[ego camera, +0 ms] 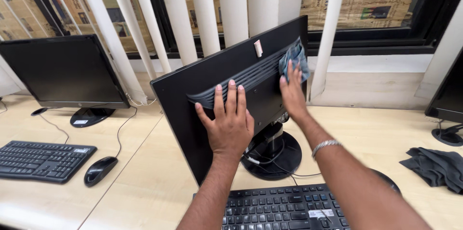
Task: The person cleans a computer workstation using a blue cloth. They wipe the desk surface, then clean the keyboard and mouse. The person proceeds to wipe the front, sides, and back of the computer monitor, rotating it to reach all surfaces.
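Hands on back of black flat-panel monitor (pixel 212 83).
Left hand (pixel 229 121) flat, fingers spread open, bracing it; right hand (pixel 291 92) presses crumpled blue-grey cloth (pixel 294 59) against vent ridges, above left hand.

Monitor (pixel 217 85) back-side forward on tabletop (pixel 154 182), keyboard (pixel 284 208) before it, second monitor (pixel 62 71), keyboard (pixel 41 160), mouse (pixel 100 170) left, cloth (pixel 434 167) right, blinds (pixel 207 8) behind

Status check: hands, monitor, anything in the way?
Left hand flat on monitor back. Right hand presses blue cloth on vent ridge. Cables at stand; nothing blocking.
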